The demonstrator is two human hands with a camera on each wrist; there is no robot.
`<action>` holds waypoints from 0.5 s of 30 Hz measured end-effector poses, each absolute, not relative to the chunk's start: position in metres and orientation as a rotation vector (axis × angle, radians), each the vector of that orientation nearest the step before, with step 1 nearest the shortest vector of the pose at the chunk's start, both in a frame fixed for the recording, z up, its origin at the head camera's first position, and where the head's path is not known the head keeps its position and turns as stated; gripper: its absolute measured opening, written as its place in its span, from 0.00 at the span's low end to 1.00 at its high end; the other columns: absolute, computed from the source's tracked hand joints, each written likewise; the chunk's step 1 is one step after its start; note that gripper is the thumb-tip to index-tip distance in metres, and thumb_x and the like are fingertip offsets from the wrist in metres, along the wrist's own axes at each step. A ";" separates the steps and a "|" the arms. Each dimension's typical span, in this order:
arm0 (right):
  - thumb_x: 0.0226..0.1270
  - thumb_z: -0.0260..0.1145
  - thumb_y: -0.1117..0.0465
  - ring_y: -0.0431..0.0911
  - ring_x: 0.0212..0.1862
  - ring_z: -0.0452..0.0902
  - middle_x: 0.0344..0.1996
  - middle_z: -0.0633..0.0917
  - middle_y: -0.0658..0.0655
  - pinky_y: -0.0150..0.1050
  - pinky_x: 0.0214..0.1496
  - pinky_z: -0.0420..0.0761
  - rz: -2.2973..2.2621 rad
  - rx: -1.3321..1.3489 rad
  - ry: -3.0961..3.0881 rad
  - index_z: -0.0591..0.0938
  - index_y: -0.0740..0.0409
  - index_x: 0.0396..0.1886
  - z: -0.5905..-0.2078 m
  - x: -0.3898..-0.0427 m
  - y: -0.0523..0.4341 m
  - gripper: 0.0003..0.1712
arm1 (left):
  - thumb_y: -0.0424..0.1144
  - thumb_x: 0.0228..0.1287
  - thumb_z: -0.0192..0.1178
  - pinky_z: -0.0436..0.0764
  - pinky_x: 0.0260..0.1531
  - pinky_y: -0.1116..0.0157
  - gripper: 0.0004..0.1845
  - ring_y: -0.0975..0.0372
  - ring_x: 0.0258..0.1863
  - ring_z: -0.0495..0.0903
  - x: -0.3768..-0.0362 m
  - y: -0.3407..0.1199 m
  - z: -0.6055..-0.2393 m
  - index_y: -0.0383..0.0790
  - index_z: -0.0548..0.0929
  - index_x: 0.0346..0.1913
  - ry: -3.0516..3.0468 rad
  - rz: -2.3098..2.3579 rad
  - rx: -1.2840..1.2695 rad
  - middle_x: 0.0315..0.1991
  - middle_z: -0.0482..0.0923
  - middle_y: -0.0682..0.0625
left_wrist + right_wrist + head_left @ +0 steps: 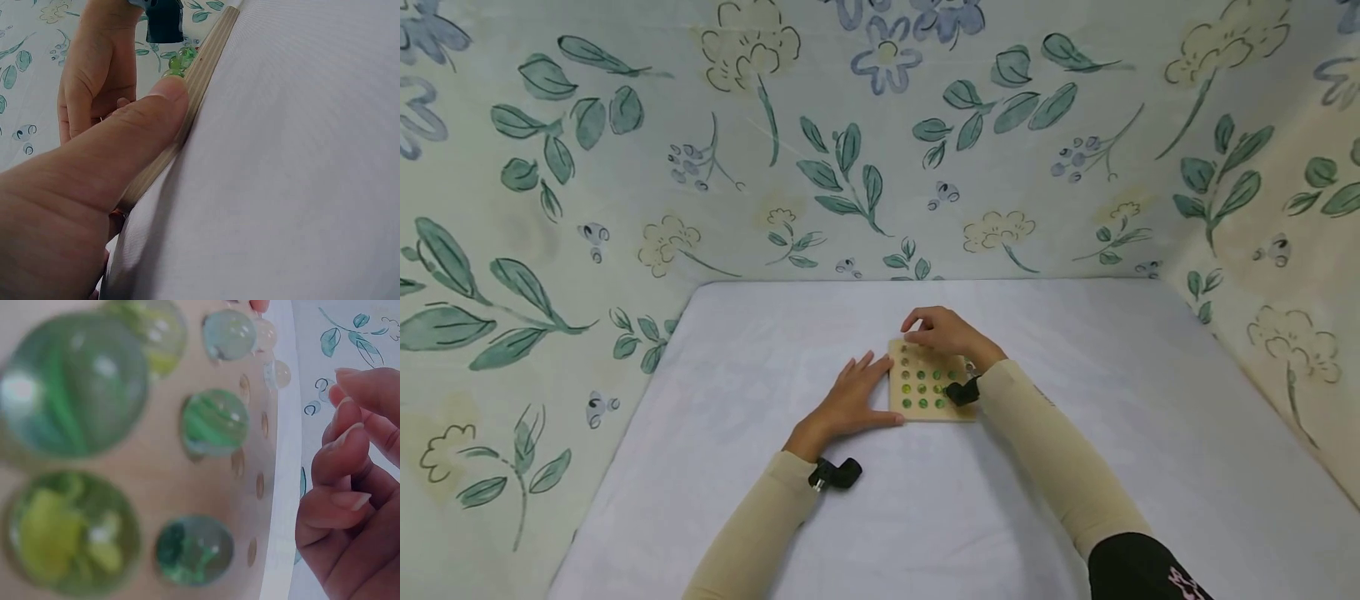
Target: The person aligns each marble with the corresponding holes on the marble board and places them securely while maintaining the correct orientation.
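- Where the left hand (850, 398) meets the wooden board (931, 406), its fingers lie straight and flat on the white cloth (925, 517), and the thumb (134, 134) presses against the board's left edge (200, 69); nothing is enclosed by that hand.
- The left wrist view confirms the contact: the thumb tip sits against the layered side of the board, with green marbles (180, 59) visible just above that edge.
- The right hand (946, 332) hovers over the far edge of the board, fingers curled downward.
- In the right wrist view the curled fingers (340, 453) stand just beyond the board's rim and enclose nothing that shows; whether the fingertips pinch anything cannot be told from any view.
- The board lies flat on the cloth, about mid-table, between the two hands, its left side touching the left hand.
- Its top face carries rows of small round hollows; green and yellow-green marbles (922, 389) fill the near rows.
- Close up, a pale clear marble (229, 334) sits toward the far rows, and a line of empty hollows (259, 485) runs along the edge nearest the right fingers.
- Both forearms wear cream sleeves (1060, 454), each with a small black device at the wrist (835, 475).
- Floral fabric (865, 150) with green leaves and pale flowers forms the far, left and right walls around the table.
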State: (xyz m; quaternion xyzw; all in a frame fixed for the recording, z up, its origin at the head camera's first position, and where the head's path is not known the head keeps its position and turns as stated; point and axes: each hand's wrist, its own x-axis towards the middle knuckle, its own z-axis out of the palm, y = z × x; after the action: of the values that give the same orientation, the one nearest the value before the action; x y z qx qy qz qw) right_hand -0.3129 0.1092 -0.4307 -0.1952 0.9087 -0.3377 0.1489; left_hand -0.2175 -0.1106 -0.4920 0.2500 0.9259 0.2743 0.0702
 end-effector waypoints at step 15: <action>0.70 0.63 0.55 0.48 0.32 0.74 0.29 0.80 0.55 0.36 0.33 0.76 -0.989 -0.539 2.622 0.82 0.53 0.51 -0.429 -0.311 0.118 0.14 | 0.71 0.49 0.64 0.34 0.74 0.57 0.57 0.58 0.76 0.39 -0.218 -0.111 -0.493 0.47 0.53 0.77 2.790 0.839 0.758 0.76 0.51 0.54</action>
State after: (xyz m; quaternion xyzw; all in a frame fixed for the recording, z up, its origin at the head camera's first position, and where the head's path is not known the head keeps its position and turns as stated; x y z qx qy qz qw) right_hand -0.3114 0.1179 -0.4294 -0.1870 0.9092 -0.3431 0.1436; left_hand -0.2177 -0.1108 -0.4928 0.2513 0.9248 0.2780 0.0655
